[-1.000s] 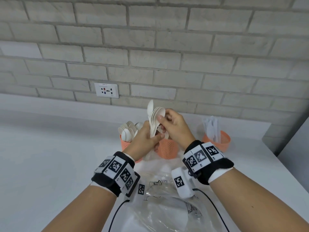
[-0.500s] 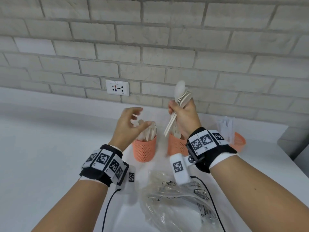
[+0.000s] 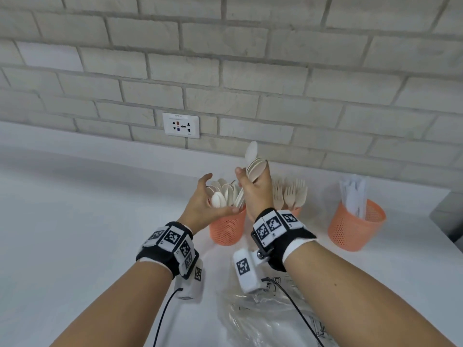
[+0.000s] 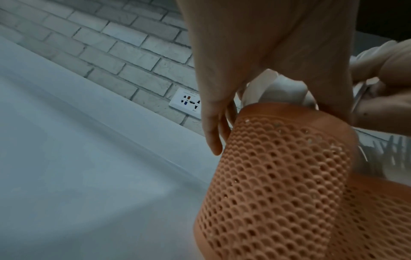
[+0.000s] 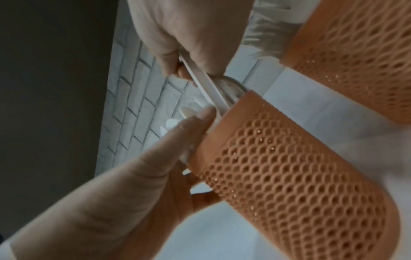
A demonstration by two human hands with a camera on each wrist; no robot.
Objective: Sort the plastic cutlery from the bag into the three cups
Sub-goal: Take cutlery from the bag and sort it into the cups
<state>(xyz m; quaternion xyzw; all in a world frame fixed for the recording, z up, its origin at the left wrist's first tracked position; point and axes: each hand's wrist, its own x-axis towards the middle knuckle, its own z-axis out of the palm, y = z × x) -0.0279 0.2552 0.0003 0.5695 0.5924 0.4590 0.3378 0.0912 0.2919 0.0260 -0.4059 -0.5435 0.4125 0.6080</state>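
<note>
Three orange mesh cups stand in a row by the wall. The left cup (image 3: 226, 229) (image 4: 278, 176) (image 5: 289, 167) holds several spoons (image 3: 223, 194). The middle cup (image 3: 297, 211) holds forks (image 3: 290, 196), and the right cup (image 3: 355, 226) holds white knives (image 3: 354, 194). My right hand (image 3: 253, 194) (image 5: 189, 35) grips a bundle of spoons (image 3: 254, 164), whose handles (image 5: 206, 84) slant down into the left cup's mouth. My left hand (image 3: 198, 204) (image 4: 266, 52) is spread around that cup's top, thumb on the near rim, fingers straight on the far side. The clear plastic bag (image 3: 270, 319) lies in front.
The white counter (image 3: 87, 221) stretches away bare on the left. A brick wall with a socket (image 3: 181, 125) runs close behind the cups. The counter ends at the right past the knife cup. Cables trail from both wrist cameras over the bag.
A second ago both hands held the spoon bundle. The left hand let go and dropped to the left cup's rim. The right hand brought the bundle down so its handles enter that cup.
</note>
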